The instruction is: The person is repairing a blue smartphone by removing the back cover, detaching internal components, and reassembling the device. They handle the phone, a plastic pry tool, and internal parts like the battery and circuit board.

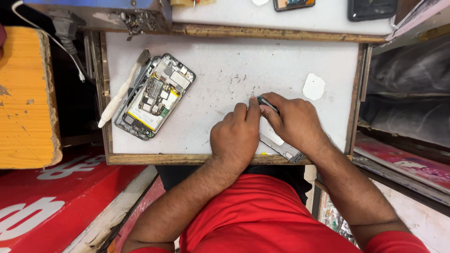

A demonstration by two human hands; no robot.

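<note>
A grey phone frame (280, 144) lies at the front right of the white work tray (225, 70), mostly under my hands. My left hand (236, 136) presses its fingertips on the frame's upper end. My right hand (295, 122) grips the same end from the right, thumb against the dark corner. To the left lies an opened phone (154, 96) with its circuit board and battery exposed, untouched.
A white brush (123, 89) rests beside the opened phone at the tray's left edge. A small white sticker (313, 86) lies at the tray's right. Two phones (372, 8) sit on the shelf behind. An orange wooden block (26, 93) stands left.
</note>
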